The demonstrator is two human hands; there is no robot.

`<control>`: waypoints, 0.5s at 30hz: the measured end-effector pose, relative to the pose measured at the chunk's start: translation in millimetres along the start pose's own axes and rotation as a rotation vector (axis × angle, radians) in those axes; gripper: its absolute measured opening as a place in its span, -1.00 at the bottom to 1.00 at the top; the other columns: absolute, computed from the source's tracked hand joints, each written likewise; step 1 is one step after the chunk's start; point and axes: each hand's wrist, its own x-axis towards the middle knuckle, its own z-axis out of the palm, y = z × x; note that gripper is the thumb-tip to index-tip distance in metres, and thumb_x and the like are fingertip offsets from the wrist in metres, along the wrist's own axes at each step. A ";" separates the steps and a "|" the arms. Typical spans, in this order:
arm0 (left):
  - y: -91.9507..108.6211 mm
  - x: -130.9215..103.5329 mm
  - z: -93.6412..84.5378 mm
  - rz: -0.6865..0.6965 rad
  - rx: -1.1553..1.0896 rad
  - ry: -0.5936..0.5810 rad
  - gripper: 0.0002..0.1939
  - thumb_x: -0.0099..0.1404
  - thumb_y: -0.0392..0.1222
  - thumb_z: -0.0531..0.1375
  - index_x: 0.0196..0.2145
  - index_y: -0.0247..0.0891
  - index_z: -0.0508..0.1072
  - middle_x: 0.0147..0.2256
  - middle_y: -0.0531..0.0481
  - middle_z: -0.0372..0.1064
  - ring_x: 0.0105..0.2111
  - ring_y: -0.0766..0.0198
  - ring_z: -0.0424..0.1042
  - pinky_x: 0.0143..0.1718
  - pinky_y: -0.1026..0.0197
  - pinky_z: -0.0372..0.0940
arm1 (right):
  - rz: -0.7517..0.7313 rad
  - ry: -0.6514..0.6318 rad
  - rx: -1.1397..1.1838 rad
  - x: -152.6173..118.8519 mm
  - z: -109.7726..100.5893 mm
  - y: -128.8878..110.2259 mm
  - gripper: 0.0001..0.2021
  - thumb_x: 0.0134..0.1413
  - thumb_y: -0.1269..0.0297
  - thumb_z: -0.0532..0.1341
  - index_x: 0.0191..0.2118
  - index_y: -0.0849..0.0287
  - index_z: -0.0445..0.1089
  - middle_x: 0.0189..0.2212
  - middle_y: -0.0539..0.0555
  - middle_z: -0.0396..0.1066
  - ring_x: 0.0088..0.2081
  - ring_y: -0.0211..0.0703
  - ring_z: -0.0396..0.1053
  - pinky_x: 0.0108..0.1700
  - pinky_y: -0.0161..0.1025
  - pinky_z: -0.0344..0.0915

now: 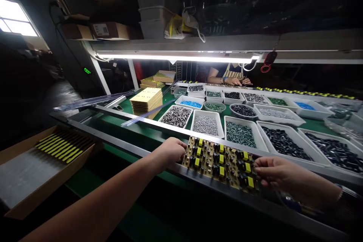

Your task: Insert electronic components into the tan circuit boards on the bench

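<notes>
left hand (170,152): fingers curled onto the left edge of the circuit board (219,162), gripping it
right hand (276,174): fingers pinched on the board's right end, holding it too
circuit board: sits on the metal rail (147,121) at the counter's near edge, packed with yellow and black parts
behind it: white trays (206,124) of small components
far left: cardboard box (34,170) with yellow strips
</notes>
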 end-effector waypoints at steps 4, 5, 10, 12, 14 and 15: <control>3.1 -1.2 1.3 -0.003 -0.029 0.009 -0.63 -0.17 -0.51 0.09 -0.48 -0.36 0.65 -0.47 -0.07 0.53 -0.41 0.25 0.43 -0.38 0.30 0.28 | 0.002 -0.016 0.025 4.4 -4.0 5.0 -0.77 -0.15 0.19 0.51 -0.45 0.18 0.51 -0.52 0.00 0.45 -0.54 -0.32 0.38 -0.43 -0.39 0.30; 2.1 0.1 2.0 -0.001 -0.037 0.014 -0.64 -0.16 -0.51 0.09 -0.48 -0.36 0.64 -0.47 -0.07 0.53 -0.41 0.25 0.43 -0.37 0.30 0.29 | 0.001 -0.014 0.033 5.5 -4.7 6.5 -0.78 -0.14 0.19 0.50 -0.46 0.18 0.51 -0.53 0.00 0.44 -0.54 -0.32 0.38 -0.43 -0.39 0.29; -2.6 3.5 1.8 0.033 -0.061 0.036 -0.66 -0.14 -0.52 0.11 -0.49 -0.35 0.64 -0.49 -0.05 0.52 -0.41 0.22 0.45 -0.37 0.28 0.32 | 0.000 0.012 0.068 5.4 -3.7 8.1 -0.81 -0.16 0.21 0.50 -0.49 0.16 0.53 -0.54 0.01 0.43 -0.54 -0.33 0.37 -0.46 -0.41 0.26; -0.9 -2.6 -2.4 0.037 -0.071 0.025 -0.60 -0.14 -0.52 0.08 -0.43 -0.35 0.66 -0.50 -0.05 0.52 -0.40 0.21 0.47 -0.35 0.26 0.34 | -0.004 0.013 0.071 2.8 -1.8 4.9 -0.81 -0.17 0.20 0.51 -0.49 0.15 0.54 -0.53 0.01 0.43 -0.53 -0.33 0.38 -0.45 -0.42 0.27; 1.4 -14.2 -9.6 0.042 -0.085 0.009 -0.54 -0.15 -0.51 0.05 -0.37 -0.35 0.67 -0.49 -0.05 0.54 -0.39 0.20 0.50 -0.32 0.24 0.37 | -0.008 0.006 0.060 0.3 0.9 -0.1 -0.78 -0.18 0.15 0.53 -0.45 0.14 0.57 -0.50 0.03 0.45 -0.51 -0.32 0.39 -0.43 -0.41 0.29; 1.8 -21.7 -14.5 0.051 -0.093 0.003 -0.52 -0.15 -0.50 0.04 -0.35 -0.36 0.67 -0.46 -0.06 0.56 -0.38 0.20 0.51 -0.29 0.23 0.38 | -0.005 0.013 0.028 -0.7 2.8 -3.0 -0.74 -0.21 0.12 0.54 -0.44 0.13 0.57 -0.47 0.05 0.47 -0.50 -0.30 0.40 -0.42 -0.39 0.31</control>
